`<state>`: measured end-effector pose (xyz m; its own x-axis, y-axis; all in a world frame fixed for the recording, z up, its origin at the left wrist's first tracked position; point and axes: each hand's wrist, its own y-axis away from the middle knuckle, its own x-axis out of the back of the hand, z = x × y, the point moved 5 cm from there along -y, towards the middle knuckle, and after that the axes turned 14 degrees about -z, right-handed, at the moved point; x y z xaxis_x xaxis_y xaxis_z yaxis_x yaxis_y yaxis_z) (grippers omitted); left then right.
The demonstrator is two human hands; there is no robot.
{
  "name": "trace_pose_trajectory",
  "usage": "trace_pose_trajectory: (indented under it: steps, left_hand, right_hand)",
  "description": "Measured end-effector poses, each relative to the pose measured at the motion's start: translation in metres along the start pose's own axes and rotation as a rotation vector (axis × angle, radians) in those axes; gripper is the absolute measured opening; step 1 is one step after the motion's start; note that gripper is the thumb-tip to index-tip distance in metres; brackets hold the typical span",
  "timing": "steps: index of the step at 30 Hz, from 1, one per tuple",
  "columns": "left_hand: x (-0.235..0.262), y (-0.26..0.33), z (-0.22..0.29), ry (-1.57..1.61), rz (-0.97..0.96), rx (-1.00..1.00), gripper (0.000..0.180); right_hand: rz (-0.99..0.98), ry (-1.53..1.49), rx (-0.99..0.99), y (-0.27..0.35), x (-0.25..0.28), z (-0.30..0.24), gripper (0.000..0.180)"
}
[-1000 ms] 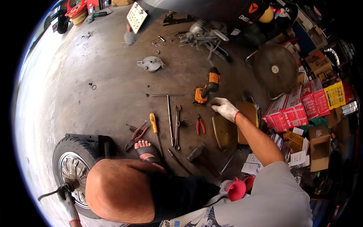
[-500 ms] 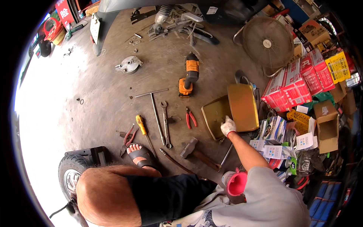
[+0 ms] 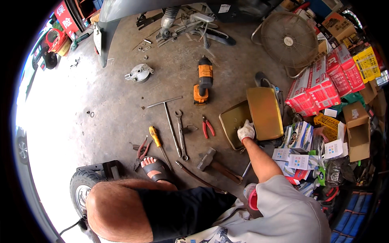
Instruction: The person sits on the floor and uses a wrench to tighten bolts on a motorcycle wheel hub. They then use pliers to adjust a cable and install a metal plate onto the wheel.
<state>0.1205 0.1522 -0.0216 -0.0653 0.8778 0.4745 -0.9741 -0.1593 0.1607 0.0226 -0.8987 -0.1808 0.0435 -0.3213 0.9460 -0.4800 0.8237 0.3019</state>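
My right hand [image 3: 246, 131], in a white knit glove, reaches over the near side of a gold metal tin [image 3: 227, 120]. Its fingers look curled together at the inner side, and whatever they hold, if anything, is hidden. The tin's large lid [image 3: 265, 114] stands open on the right. Left of the tin lie red-handled pliers [image 3: 208, 127], and nearer to me a hammer [image 3: 207, 158] with a wooden handle. My left hand is out of view.
Before me lie a combination wrench [image 3: 180, 133], a T-handle wrench [image 3: 169, 121], a yellow screwdriver [image 3: 155, 136], and an orange-black power driver [image 3: 205, 79]. A fan [image 3: 287, 40] and red-white boxes [image 3: 313, 91] stand at right. A pink cup [image 3: 253, 198] sits beside my arm; a wheel [image 3: 83, 186] is at left.
The whole view has shifted slightly, moving the floor items a little to the right. My right hand stays at the tin, its fingers in a slightly different pose.
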Motion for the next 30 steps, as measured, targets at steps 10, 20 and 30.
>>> trace_pose_trajectory:
  steps: [10, 20, 30]
  left_hand:
    - [0.007, 0.011, 0.002, -0.081, 0.024, 0.006, 0.056]
    - [-0.060, 0.047, 0.097, -0.141, 0.083, 0.115, 0.012]
    - [-0.086, 0.063, 0.184, -0.560, 0.129, 0.219, 0.035]
  right_hand:
    - [-0.034, 0.110, 0.081, -0.029, -0.001, -0.037, 0.034]
    - [-0.415, -1.088, 0.583, 0.031, 0.008, -0.182, 0.030]
    - [-1.282, -1.096, 1.581, 0.414, 0.227, -0.507, 0.027]
